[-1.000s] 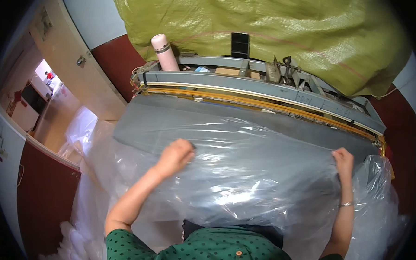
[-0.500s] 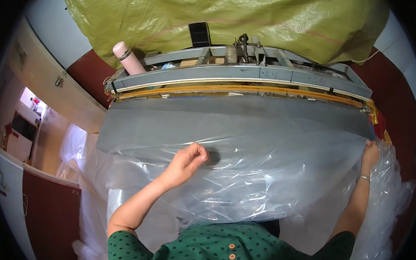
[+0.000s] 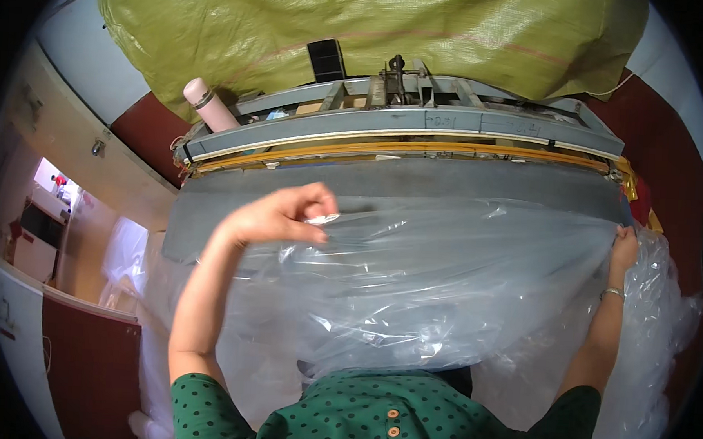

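A large clear plastic sheet (image 3: pixel 412 277) drapes over the front of a grey work surface (image 3: pixel 290 178), wrinkled and glossy. Its upper edge runs taut between my two hands. Above the middle left of the surface, my left hand (image 3: pixel 277 216) has its fingers curled round a gathered bit of the sheet, with the thumb standing a little apart. At the right end of the surface, my right hand (image 3: pixel 623 245) is closed on the sheet's corner. The lower part of the sheet hangs close to my green dotted shirt.
Behind the surface runs a grey metal frame (image 3: pixel 324 130) with orange strips (image 3: pixel 449 149) and a clamp-like mechanism (image 3: pixel 397 80). A pink bottle (image 3: pixel 212 107) leans at its left end. A black phone-like slab (image 3: pixel 325 60) rests against the yellow-green woven cover (image 3: pixel 454 28). More plastic (image 3: pixel 649 311) bunches at right.
My left hand has moved up and to the left, drawing the sheet's upper edge taut. My right hand stays at the right corner, still gripping.
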`<action>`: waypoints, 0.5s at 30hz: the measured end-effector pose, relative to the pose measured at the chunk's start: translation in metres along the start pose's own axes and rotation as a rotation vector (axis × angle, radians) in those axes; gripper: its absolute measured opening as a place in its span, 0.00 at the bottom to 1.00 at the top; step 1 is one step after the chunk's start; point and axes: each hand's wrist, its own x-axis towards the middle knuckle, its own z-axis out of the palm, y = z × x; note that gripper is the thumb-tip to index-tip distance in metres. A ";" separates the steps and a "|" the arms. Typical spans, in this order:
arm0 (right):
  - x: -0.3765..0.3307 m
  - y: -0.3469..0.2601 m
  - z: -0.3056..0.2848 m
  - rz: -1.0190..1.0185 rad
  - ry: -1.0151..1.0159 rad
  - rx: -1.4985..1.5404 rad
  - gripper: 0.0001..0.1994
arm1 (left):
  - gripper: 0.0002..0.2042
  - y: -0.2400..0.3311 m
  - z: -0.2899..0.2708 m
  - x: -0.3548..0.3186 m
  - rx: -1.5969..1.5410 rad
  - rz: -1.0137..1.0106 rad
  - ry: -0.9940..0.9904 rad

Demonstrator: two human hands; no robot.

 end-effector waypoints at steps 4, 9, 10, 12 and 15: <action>0.001 -0.014 0.009 -0.019 -0.025 0.012 0.14 | 0.04 -0.078 -0.095 -0.059 0.901 -0.330 0.439; 0.007 -0.001 0.013 -0.005 -0.031 -0.013 0.14 | 0.06 -0.091 -0.059 -0.062 0.826 -0.074 1.007; 0.007 0.001 0.013 -0.002 -0.026 -0.006 0.14 | 0.07 -0.098 -0.043 -0.060 0.649 0.057 0.955; 0.006 0.003 0.014 0.001 -0.019 0.009 0.14 | 0.15 -0.102 -0.008 -0.058 0.828 0.169 0.699; 0.006 0.002 0.018 -0.045 -0.015 0.025 0.15 | 0.22 -0.139 0.010 -0.065 0.974 0.005 0.606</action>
